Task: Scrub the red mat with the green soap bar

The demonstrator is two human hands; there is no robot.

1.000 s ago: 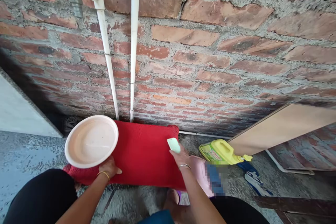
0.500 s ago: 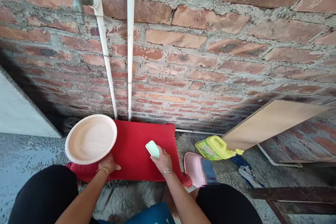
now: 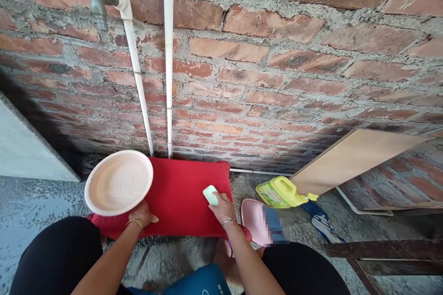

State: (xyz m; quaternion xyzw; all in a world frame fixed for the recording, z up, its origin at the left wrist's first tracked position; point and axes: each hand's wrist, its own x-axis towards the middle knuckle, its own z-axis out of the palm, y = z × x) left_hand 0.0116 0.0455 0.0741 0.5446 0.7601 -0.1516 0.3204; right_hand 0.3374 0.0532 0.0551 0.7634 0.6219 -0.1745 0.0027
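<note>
A red cloth [image 3: 187, 193] lies spread over a low flat support in front of me. My left hand [image 3: 142, 214] presses on its near left part, thumb stretched out to the right; the other fingers are mostly hidden by the rim of a pale pink basin [image 3: 119, 184]. My right hand [image 3: 221, 207] is closed around a pale green rounded bar [image 3: 210, 195], perhaps soap or a brush, held at the cloth's right side. Whether the bar touches the cloth is hard to tell.
A brick wall [image 3: 228, 50] with white pipes [image 3: 169, 78] and a tap [image 3: 99, 0] rises behind. To the right are a pink plastic scoop-like thing [image 3: 252, 216], a yellow detergent jug [image 3: 282, 191], a leaning board [image 3: 360, 156] and a dark wooden frame [image 3: 384, 251]. A blue item [image 3: 197, 281] lies below.
My right hand has moved right across the cloth with the pale green bar. The left hand stays in place on the cloth. The view has shifted slightly.
</note>
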